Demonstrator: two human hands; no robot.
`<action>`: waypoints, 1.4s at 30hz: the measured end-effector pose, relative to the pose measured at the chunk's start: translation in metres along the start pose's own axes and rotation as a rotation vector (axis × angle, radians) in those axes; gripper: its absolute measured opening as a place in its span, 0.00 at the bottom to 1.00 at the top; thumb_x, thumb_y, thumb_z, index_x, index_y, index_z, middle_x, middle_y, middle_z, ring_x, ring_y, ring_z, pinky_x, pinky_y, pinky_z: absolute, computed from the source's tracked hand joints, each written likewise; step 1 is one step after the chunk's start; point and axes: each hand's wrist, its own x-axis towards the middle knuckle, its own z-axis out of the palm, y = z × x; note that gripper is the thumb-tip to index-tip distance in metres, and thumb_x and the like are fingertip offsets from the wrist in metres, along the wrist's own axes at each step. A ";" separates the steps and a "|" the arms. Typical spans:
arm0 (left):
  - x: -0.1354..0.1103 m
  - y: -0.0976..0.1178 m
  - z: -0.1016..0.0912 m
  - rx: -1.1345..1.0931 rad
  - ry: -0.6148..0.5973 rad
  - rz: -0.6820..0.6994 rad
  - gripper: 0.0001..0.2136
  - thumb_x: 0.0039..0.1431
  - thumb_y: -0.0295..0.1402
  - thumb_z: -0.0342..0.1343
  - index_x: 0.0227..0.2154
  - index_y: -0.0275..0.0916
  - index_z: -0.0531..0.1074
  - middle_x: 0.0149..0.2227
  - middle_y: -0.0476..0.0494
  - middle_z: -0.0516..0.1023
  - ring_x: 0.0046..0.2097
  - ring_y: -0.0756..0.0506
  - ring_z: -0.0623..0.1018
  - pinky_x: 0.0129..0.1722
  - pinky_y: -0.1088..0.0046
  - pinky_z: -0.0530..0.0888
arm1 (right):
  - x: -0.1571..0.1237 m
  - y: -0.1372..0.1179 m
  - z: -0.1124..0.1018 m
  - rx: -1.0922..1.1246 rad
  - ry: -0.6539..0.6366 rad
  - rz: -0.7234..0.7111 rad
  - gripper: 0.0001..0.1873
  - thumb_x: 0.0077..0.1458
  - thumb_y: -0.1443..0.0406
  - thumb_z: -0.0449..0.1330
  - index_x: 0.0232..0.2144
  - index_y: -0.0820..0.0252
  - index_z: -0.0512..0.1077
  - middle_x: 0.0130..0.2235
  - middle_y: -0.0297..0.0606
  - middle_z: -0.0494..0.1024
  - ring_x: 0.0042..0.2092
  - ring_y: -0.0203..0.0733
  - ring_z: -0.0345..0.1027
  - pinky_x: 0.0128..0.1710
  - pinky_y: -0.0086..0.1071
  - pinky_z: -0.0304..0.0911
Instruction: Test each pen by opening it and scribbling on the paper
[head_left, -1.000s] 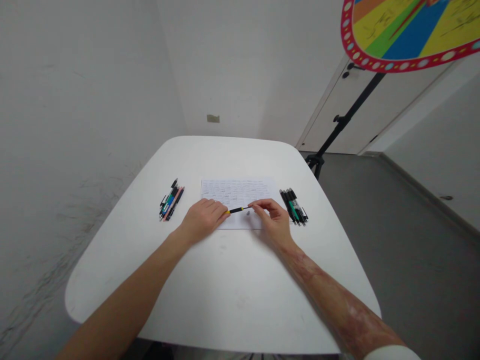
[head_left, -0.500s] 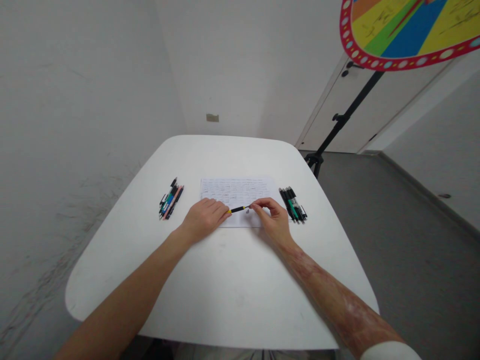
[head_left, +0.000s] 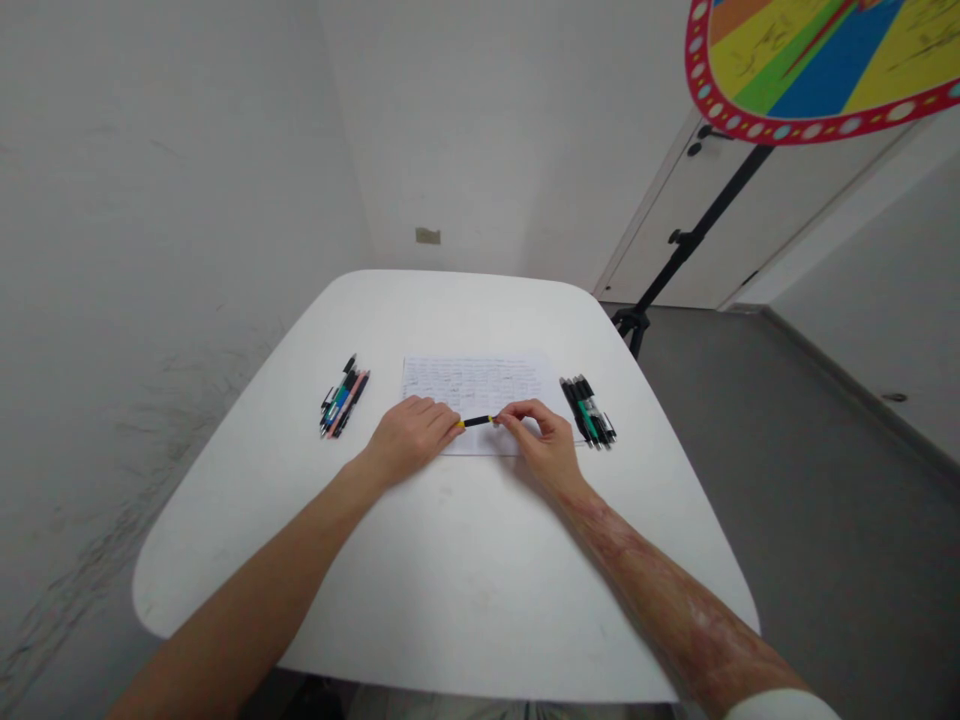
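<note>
Black-and-yellow pen [head_left: 478, 421], pinched by right hand [head_left: 544, 442], yellow end touching left hand [head_left: 411, 438], its grip unclear, above handwritten white paper sheet [head_left: 472, 385], on white counter [head_left: 450, 570]

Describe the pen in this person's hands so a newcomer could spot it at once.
On the white table, find the handwritten sheet at its centre. Over it, a black pen with a yellow end sits between the left hand and right hand. Unlike the pens bundled either side of the sheet, it alone is in the hands.
</note>
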 end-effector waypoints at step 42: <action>-0.006 -0.008 0.007 -0.011 -0.060 -0.048 0.14 0.83 0.37 0.48 0.42 0.39 0.76 0.36 0.43 0.82 0.39 0.43 0.79 0.41 0.62 0.71 | 0.005 0.017 -0.007 -0.294 -0.096 -0.002 0.05 0.65 0.62 0.66 0.41 0.54 0.81 0.38 0.39 0.84 0.38 0.46 0.73 0.41 0.42 0.68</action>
